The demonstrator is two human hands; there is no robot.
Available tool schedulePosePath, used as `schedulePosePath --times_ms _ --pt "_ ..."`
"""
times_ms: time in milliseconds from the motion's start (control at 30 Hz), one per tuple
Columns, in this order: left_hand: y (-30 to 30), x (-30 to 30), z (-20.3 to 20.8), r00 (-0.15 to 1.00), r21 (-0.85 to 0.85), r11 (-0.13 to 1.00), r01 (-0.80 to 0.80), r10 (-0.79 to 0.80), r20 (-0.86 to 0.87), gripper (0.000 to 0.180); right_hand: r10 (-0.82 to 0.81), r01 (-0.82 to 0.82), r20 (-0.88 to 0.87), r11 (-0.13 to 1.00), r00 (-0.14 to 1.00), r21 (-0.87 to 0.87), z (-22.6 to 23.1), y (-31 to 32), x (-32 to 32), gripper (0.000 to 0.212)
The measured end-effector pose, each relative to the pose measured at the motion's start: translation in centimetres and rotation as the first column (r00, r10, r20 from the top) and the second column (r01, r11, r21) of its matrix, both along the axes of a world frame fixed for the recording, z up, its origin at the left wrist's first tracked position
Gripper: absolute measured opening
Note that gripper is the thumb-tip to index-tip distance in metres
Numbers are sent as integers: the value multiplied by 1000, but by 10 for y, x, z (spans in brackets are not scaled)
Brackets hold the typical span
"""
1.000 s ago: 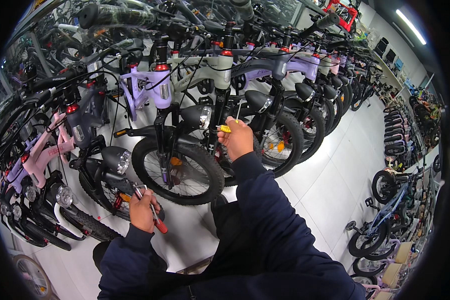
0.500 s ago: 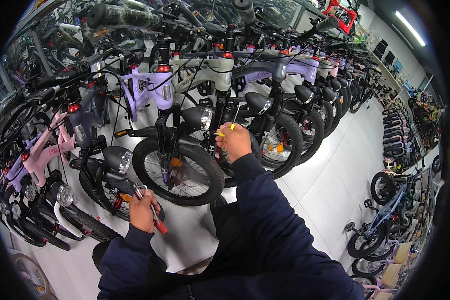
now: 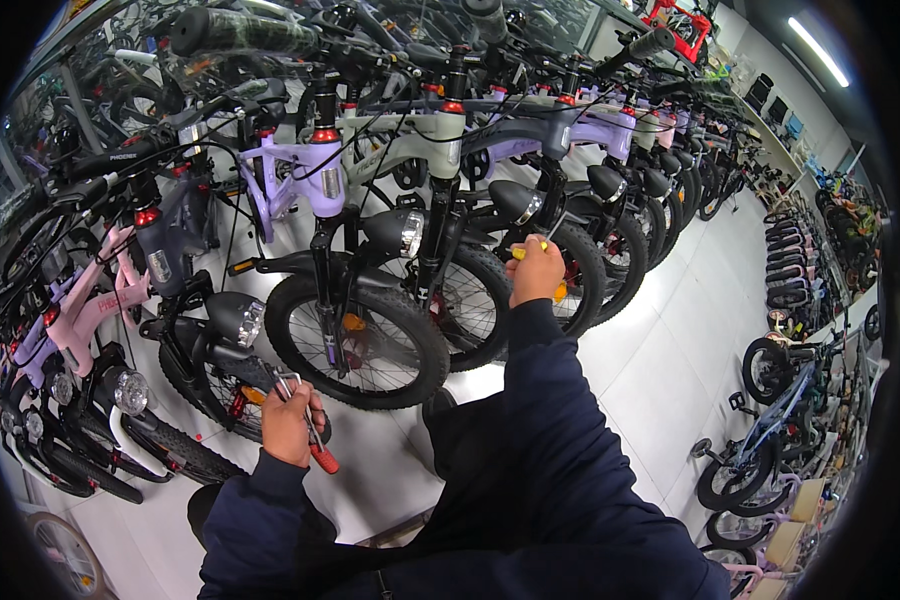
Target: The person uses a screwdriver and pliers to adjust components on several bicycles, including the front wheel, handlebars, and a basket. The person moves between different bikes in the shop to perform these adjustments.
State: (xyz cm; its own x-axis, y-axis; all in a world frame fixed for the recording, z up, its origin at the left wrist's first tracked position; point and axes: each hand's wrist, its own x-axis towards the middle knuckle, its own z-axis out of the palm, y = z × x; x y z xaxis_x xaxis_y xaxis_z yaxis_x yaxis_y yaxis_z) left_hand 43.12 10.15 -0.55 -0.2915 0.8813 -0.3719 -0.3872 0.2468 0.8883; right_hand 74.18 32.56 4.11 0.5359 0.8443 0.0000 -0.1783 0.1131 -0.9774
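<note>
My right hand [image 3: 537,275] is closed around a yellow-handled screwdriver [image 3: 521,252], its thin shaft pointing up and away. It hovers in front of the bikes, near the front wheel and black headlight [image 3: 516,200] of a dark grey bicycle; whether the tip touches anything I cannot tell. My left hand [image 3: 286,428], lower left, grips a red-handled tool [image 3: 324,459], with bent metal rods sticking out above the fingers; their exact kind is unclear. Close beside it is a bicycle front wheel under another headlight [image 3: 236,318].
A tight row of bicycles runs from the left into the far right, including a lilac frame [image 3: 322,180] and a pink frame [image 3: 95,305]. Handlebars overhang at the top. Small bikes, one with a blue frame [image 3: 770,420], line the right side beyond the white tiled floor [image 3: 660,360].
My right hand has moved to the right along the row with the screwdriver, from near the grey-green bike to the dark grey one. My left hand has hardly moved.
</note>
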Motion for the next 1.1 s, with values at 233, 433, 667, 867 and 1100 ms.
schedulePosePath --times_ms 233,433,667,867,1100 --pt "-1 1 1 1000 8 1000 18 -18 3 12 -17 16 -10 996 1000 -87 -28 9 34 15" --pt "2 3 3 1000 -31 1000 -2 3 21 10 -95 198 543 971 835 -135 -27 48 91 26" --pt "9 8 -3 1000 -33 999 13 -13 4 9 -35 311 880 941 474 -130 -6 67 160 31" --pt "11 13 -4 1000 -77 997 13 -14 -7 8 -4 285 940 953 342 -100 -6 76 168 31" --pt "16 15 -8 1000 -93 996 18 -19 -9 8 -12 303 928 947 373 -109 -9 84 170 30"
